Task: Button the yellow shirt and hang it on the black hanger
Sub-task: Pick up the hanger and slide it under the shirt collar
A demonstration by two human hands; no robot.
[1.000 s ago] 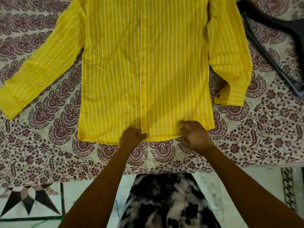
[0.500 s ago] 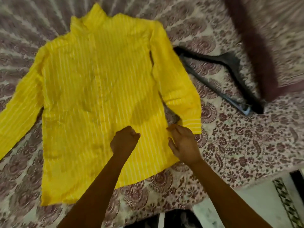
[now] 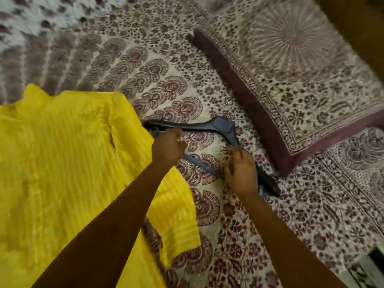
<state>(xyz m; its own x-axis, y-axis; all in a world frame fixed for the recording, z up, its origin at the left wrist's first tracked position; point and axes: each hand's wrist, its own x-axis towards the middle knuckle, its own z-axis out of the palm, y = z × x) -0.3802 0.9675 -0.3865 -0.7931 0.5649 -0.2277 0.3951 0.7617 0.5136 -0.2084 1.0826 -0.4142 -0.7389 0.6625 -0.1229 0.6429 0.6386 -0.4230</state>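
Yellow cotton-like cloth fills the left of the frame: the yellow shirt [image 3: 62, 163] lies spread flat on a bed under a maroon-printed bedsheet [image 3: 218, 235], one sleeve running down toward the lower middle. It looks light, soft and limp, so it would likely sag and slide if lifted by a single point; the shoulders or collar seem the sensible places to take it when the hanger goes in. Whether its buttons are done up cannot be told through the motion blur.

Just past the shirt's edge, the left hand [image 3: 168, 148] is curled over the near end of the black hanger [image 3: 220, 126]; its fingers appear bent into a fist, but whether they actually grip the thin lower bar is not clear. The hanger lies flat on the bedsheet, one arm tucked against the shirt's shoulder, the other angled toward the lower right. It appears to be rigid plastic, light and smooth, best held at the neck below the hook or along an arm.

Farther right, the right hand [image 3: 241, 173] covers the hanger's other arm with fingers bent down onto it, apparently grasping. A matching printed pillow [image 3: 301, 84] lies beyond
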